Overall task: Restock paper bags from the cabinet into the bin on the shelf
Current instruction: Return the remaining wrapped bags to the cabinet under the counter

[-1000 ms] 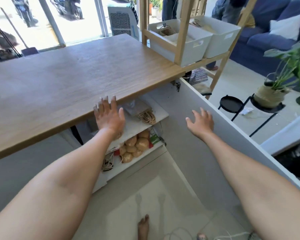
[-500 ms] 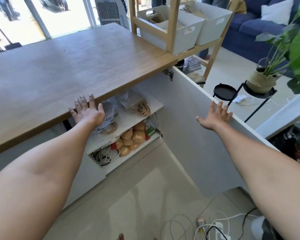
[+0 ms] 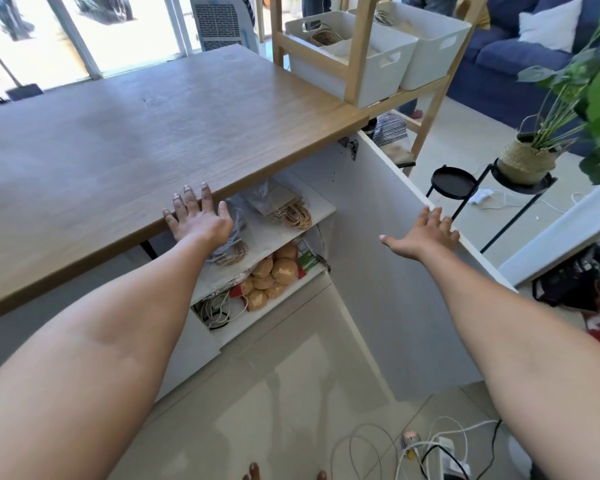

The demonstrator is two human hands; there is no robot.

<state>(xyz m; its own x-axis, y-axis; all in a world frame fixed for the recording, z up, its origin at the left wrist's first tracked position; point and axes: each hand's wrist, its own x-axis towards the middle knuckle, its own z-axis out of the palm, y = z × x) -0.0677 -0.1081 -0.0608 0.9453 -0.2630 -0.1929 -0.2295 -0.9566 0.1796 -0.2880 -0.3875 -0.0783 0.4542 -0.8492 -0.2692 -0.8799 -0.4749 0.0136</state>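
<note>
Cabinet door (image 3: 388, 271) swung wide now, farther out than a second ago, with the right hand (image 3: 426, 233) slid from the door's inner face up to its top edge, fingers spread flat, gripping nothing. Left hand (image 3: 196, 220) shifted too: a second ago hanging in front of the upper cabinet shelf, now resting on the front edge of the wooden countertop (image 3: 153, 133), fingers splayed over the lip, empty as well. Looks like bracing on the counter while pushing the door fully clear.

Inside the cabinet, exposed on the upper shelf (image 3: 321, 207): paper bags (image 3: 284, 209) with twine handles toward the shelf's right end, and a second bundle in clear plastic (image 3: 234, 237) at the shelf's front edge, just right of the left hand. On the lower shelf, round brown packages (image 3: 274, 271) and loose cords, no part of the job.

White bin (image 3: 354, 53) on the wooden shelf unit (image 3: 359, 46) beyond the countertop's far right corner, already holding a few bags; a second white bin just beside it to the right.

Access apparently gained, no bag yet taken. Likely next: left hand dropping from the counter edge to the plastic-wrapped bundle just beside it.
</note>
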